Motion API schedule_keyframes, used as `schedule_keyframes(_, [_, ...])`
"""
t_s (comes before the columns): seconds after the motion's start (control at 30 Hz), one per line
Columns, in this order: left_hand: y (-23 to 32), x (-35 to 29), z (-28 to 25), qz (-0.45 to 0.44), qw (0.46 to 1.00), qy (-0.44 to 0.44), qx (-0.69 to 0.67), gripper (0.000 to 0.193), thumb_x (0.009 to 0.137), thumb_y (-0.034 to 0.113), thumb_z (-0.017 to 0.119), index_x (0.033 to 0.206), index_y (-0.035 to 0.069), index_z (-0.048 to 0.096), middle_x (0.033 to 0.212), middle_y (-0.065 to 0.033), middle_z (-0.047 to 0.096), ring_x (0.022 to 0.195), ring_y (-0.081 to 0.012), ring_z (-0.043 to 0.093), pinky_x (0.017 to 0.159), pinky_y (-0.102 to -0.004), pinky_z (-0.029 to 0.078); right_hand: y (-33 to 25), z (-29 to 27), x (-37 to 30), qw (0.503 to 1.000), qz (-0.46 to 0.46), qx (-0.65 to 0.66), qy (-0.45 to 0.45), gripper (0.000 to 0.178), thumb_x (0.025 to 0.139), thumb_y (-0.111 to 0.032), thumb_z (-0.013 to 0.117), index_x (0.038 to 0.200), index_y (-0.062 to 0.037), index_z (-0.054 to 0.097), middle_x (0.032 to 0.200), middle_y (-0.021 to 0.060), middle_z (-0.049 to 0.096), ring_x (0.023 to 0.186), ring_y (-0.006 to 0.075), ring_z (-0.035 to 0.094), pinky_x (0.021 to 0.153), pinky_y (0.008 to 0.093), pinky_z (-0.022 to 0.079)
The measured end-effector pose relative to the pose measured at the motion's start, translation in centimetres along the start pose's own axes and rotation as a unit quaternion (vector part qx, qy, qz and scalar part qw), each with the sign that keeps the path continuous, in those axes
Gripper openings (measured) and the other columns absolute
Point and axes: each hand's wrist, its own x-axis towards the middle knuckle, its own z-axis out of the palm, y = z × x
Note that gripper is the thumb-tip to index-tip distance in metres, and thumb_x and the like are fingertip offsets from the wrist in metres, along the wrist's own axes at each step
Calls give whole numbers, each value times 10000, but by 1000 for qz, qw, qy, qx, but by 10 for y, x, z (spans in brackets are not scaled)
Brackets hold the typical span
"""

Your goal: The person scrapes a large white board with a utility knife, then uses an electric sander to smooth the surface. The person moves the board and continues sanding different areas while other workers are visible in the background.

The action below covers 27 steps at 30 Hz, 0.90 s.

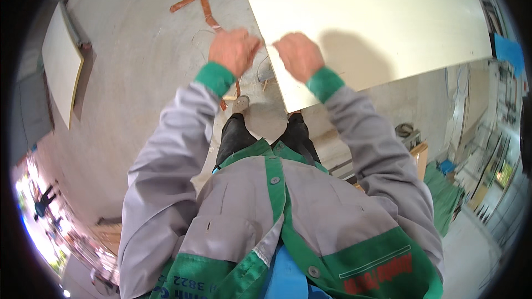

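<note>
My left hand (235, 51) and my right hand (300, 56) are raised in front of me, thumbs and fingers pinched toward each other with a small gap between them. Whatever lies in the pinches is too small and blurred to make out. A large pale flat board (388, 11) reaches out ahead and to the right. My right hand hovers over its left edge, with a dark shadow falling on the board beside it. Past that edge, on the left, my left hand is above the grey floor.
Reddish-brown strips (206, 10) lie on the floor ahead. Another pale panel (60, 66) stands at the far left beside a grey block (29, 105). Green cloth (443, 194) and shelves of long pieces (493, 160) line the right. A distant person (41, 206) shows at the lower left.
</note>
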Motion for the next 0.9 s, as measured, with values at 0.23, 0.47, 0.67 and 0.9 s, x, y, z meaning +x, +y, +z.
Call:
schedule_keyframes(0.23, [149,-96,-12,-140,985,-61,-76,50,895,181,752,918,142,732,726,-66,578,704,-278,608,641,-419,437,-20,-47,-107,967,-95,184,-146,105,813,-87,642,878,-62,721,860,96,656,863,298,643,807,430,523])
schedule_keyframes(0.47, [7,45,5,-212,971,66,89,119,967,292,684,1024,211,749,909,-99,667,799,-349,666,684,-486,525,68,-21,85,990,-136,33,-21,182,942,-108,581,1040,-83,733,979,144,694,970,358,637,875,465,522])
schedule_keyframes(0.67, [-52,81,25,-183,973,76,119,145,974,261,653,1043,219,772,937,-83,688,832,-341,686,715,-467,550,93,21,124,995,-95,4,27,229,970,-126,543,1066,-102,750,1044,115,696,1023,322,657,913,455,558])
schedule_keyframes(0.9, [126,-64,-5,-172,981,-18,-85,73,867,246,730,922,199,740,761,-53,545,616,-267,567,597,-421,453,13,-40,-59,954,-140,234,-122,121,851,-43,657,961,-52,707,913,128,678,884,342,641,791,455,521])
